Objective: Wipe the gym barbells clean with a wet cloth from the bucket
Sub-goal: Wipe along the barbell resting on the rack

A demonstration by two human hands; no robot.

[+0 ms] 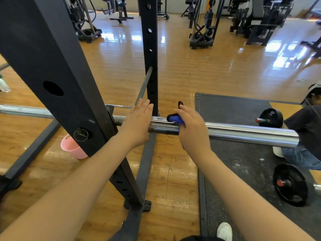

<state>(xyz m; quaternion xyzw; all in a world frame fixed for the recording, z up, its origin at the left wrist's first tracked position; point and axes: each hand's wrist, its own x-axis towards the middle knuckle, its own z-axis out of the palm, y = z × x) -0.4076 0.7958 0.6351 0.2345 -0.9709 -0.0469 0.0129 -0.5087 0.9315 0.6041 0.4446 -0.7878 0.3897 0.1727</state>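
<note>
A chrome barbell lies across a black rack, its thick sleeve reaching to the right. A blue and black collar clamp sits on the sleeve near the rack upright. My right hand grips this clamp from above, fingers curled over it. My left hand has straight fingers and rests on the inner end of the sleeve, beside the upright. A pink bucket stands on the floor at the left, partly hidden by the slanted rack post. No cloth is visible.
The black rack posts stand close in front. A black rubber mat lies to the right, with weight plates on bars. A person crouches at the right edge. Gym machines stand on the wooden floor behind.
</note>
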